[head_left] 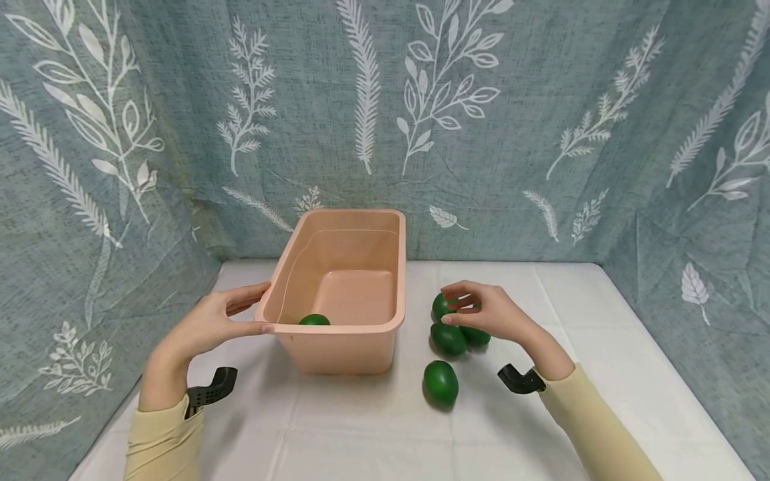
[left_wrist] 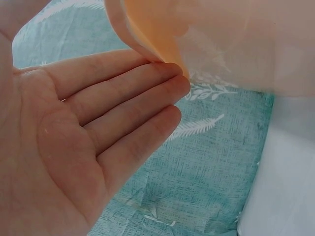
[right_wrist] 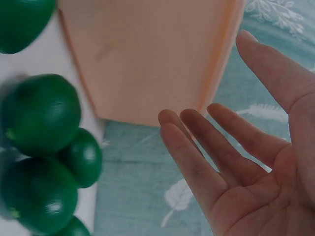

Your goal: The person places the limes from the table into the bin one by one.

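Note:
A peach-coloured plastic bin (head_left: 355,349) stands on the table, with one green lime (head_left: 315,320) visible inside near its front wall. My left hand (head_left: 210,321) is at the bin's front left corner, its straight fingers and thumb touching the rim. In the left wrist view the fingertips (left_wrist: 179,88) lie along the rim's edge. My right hand (head_left: 490,310) hovers over a cluster of limes (head_left: 448,339) right of the bin, fingers loosely bent and apart, nothing between them. Another lime (head_left: 441,383) lies alone nearer the front. The right wrist view shows the limes (right_wrist: 42,115) beside the hand.
A white cloth (head_left: 355,427) covers the table. Blue-green curtains (head_left: 481,167) with white leaf prints rise behind it and along both sides, close to the bin's back end. Black wrist straps (head_left: 210,391) sit on both forearms.

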Demonstrator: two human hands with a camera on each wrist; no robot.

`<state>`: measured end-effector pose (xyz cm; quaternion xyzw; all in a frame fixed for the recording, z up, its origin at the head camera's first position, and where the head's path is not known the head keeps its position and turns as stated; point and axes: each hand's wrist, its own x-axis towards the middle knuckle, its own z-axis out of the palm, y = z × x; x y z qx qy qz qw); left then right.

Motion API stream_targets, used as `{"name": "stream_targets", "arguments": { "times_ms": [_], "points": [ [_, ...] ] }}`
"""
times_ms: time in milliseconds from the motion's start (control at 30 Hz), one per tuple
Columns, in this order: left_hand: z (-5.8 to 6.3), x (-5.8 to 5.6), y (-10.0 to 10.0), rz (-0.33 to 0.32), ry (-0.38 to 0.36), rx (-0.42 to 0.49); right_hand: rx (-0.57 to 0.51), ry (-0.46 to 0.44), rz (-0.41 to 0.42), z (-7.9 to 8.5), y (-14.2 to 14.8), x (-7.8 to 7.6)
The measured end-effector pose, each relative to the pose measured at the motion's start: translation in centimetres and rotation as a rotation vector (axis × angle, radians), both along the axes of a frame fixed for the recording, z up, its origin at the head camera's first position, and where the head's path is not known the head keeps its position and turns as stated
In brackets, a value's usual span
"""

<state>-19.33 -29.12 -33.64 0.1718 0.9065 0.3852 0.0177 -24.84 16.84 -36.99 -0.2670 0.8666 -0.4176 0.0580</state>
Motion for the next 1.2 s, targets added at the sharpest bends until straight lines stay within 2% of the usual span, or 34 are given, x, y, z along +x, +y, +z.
{"name": "stream_targets", "arguments": {
  "times_ms": [233, 600, 733, 1200],
  "points": [
    [-0.1, -0.1, -0.3, 0.023, -0.006, -0.025, -0.007, -0.028, -0.024, -1.9, 0.6, 0.9],
    [-0.1, -0.1, -0.1, 0.003, -0.012, 0.007, -0.042, -0.072, 0.024, -5.2, 1.1, 2.0],
    [-0.2, -0.2, -0.2, 0.005, -0.017, 0.005, -0.052, -0.100, 0.054, -5.8, 1.1, 2.6],
    [-0.3, -0.2, -0.4, 0.009, -0.018, -0.010, -0.052, -0.185, 0.079, -7.4, 0.9, 4.0]
  ]
}}
